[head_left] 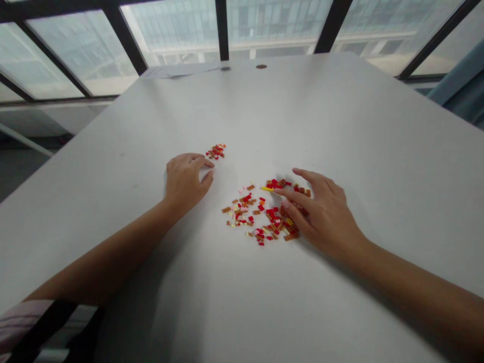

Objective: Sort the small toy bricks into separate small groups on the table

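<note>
A: Main item?

B: Big scatter of tiny bricks (260,214), red, brown, a few pale and yellow ones, loose on the white table (340,126), centre of frame, a bit right. Pieces too small to tell shapes.

A: Which hand's on it?

B: Right hand (321,212). Palm down, fingers spread and pointing left, lying over the right edge of the scatter. Fingertips (280,191) touch the bricks near a yellow piece. It's flat and loose, not clenched. Can't tell if anything is pinched under the fingers.

A: Left hand?

B: Left hand (185,181) rests on the table left of the scatter, apart from it. Fingers curled loosely, thumb and index close together at the tip. Can't tell if a brick sits between them, too small.

A: Anything near it?

B: Small pile (216,150) of red and orange bricks, just past the left fingertips, near but not touching as far as I can see. Well apart from the big scatter.

A: Rest of scene?

B: Bare forearms run in from both lower corners. Striped sleeve (22,317) at bottom left. Two round cable holes (260,66) at the far table edge. Behind that, slanted windows (264,25) with dark frames. Something blue-grey at the right edge, unclear.
</note>
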### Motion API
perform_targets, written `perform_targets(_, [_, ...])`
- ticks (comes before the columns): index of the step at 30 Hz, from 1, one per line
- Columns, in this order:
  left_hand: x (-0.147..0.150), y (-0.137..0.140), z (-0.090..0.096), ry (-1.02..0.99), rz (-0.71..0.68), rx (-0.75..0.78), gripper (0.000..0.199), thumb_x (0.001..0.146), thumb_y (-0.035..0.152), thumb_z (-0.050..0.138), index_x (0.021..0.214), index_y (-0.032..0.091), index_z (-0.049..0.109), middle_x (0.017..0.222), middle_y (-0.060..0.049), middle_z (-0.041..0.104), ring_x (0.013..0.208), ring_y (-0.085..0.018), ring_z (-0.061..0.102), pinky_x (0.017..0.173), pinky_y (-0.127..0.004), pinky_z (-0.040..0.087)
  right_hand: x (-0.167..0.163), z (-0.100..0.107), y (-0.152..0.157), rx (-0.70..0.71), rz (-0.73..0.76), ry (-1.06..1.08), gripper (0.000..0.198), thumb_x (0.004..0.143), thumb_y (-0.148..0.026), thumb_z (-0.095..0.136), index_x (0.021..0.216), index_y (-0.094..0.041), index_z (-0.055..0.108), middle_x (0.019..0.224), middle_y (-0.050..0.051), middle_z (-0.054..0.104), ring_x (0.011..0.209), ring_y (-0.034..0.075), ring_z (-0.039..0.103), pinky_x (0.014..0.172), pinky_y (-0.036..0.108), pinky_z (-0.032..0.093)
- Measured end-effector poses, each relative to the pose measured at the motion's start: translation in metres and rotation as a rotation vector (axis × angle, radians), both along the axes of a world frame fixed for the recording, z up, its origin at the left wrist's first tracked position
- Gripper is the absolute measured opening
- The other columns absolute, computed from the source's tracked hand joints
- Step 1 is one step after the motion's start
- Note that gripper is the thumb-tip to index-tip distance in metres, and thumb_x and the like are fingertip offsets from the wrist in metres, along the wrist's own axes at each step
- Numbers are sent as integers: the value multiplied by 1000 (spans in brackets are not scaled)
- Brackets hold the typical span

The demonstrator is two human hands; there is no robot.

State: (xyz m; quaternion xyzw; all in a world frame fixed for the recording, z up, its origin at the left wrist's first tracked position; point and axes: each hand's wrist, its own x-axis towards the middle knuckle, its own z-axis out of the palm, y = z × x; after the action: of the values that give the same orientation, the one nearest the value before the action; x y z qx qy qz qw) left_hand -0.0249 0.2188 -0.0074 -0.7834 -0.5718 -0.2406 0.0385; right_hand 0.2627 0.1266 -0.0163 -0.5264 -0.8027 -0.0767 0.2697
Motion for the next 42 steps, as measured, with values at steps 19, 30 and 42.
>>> perform_targets(19, [1, -2, 1, 14, -33, -33, 21, 89, 31, 56, 105, 25, 68, 118, -9, 73, 117, -30, 64, 108, -54, 41, -1, -2, 2, -44, 41, 25, 34, 102, -37, 46, 114, -25, 75, 143, 17, 57, 133, 35, 54, 104, 62, 46])
perform_targets(30, [2, -3, 1, 39, -31, -35, 22, 89, 30, 54, 106, 25, 68, 118, -9, 73, 118, -31, 63, 108, -53, 40, -2, -6, 3, -74, -4, -9, 37, 103, -38, 44, 123, -24, 72, 154, 17, 49, 147, 40, 38, 110, 67, 40])
perform_targets(42, [3, -4, 1, 30, -31, -37, 23, 90, 31, 54, 107, 24, 68, 119, -9, 73, 118, -31, 63, 108, -54, 39, -2, 0, -2, -40, 136, -38, 37, 103, -40, 44, 126, -31, 72, 160, 12, 42, 149, 36, 36, 114, 62, 36])
